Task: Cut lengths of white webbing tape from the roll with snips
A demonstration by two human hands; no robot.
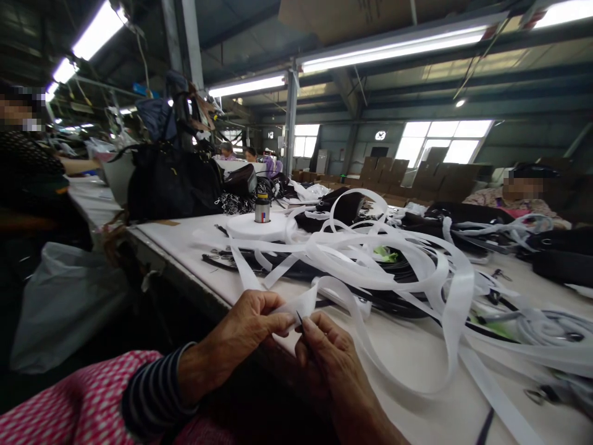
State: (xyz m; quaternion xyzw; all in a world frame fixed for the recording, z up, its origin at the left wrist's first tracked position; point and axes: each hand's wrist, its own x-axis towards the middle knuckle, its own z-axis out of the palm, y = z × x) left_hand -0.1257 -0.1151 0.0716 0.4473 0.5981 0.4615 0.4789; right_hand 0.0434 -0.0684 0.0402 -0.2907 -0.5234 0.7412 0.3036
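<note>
With the left hand and right hand pinching one end of the white tape, the tangled loops on the worktop could likely snag if pulled.

Left hand and right hand pinching white ribbon at the table's near edge, tangled ribbon loops beyond, black bag at the far corner
</note>
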